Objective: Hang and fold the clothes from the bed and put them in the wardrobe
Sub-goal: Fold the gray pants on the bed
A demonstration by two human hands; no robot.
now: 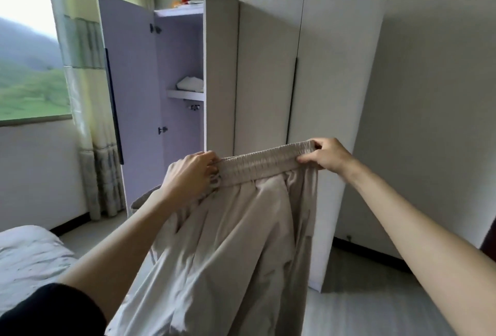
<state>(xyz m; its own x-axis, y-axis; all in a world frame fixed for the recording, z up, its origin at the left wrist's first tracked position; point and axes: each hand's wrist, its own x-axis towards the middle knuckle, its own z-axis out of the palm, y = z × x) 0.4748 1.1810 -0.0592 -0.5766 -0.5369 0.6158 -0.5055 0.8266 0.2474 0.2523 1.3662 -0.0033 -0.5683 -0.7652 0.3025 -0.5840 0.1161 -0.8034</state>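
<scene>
**poster1:** Bedroom with a white wardrobe (268, 72) against the wall, far-left door swung open, bed (29, 257) corner down low left. Beige elastic-waist trousers (236, 241) held up in mid-air between bed and wardrobe, legs hanging down. Left hand (192, 174) pinching one end of the waistband (263, 163), right hand (326, 154) gripping the other end. Probably stretched flat like that to line up the legs before folding.

**poster2:** Makes sense. Anything in the wardrobe already?

**poster1:** Yep, one folded white garment (190, 84) sitting on the shelf (185, 94) inside the open compartment. Below that, can't tell. Dark stuff on top of the wardrobe too.
</scene>
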